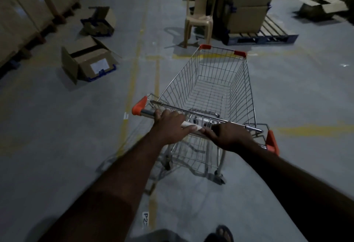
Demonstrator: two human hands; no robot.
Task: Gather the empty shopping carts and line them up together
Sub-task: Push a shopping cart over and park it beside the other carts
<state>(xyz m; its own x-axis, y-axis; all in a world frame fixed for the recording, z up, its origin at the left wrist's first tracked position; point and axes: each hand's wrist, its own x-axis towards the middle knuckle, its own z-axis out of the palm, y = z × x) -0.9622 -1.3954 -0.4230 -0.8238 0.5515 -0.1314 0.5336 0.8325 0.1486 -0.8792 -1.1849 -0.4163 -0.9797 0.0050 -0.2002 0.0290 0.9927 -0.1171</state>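
Note:
An empty wire shopping cart [214, 86] with orange corner caps stands on the grey floor in front of me, its basket pointing away toward the upper right. My left hand [170, 126] is wrapped over the left half of the cart's handle bar [193, 126]. My right hand [231, 136] grips the right half of the same bar. The two hands sit close together near the bar's middle. No other cart is visible.
A beige plastic chair [199, 8] stands just beyond the cart's front. A pallet [268, 32] with stacked cartons is to its right. Open cardboard boxes [90, 61] lie on the floor at left, tall cartons [23, 8] line the left wall, and yellow floor lines [134, 69] run ahead.

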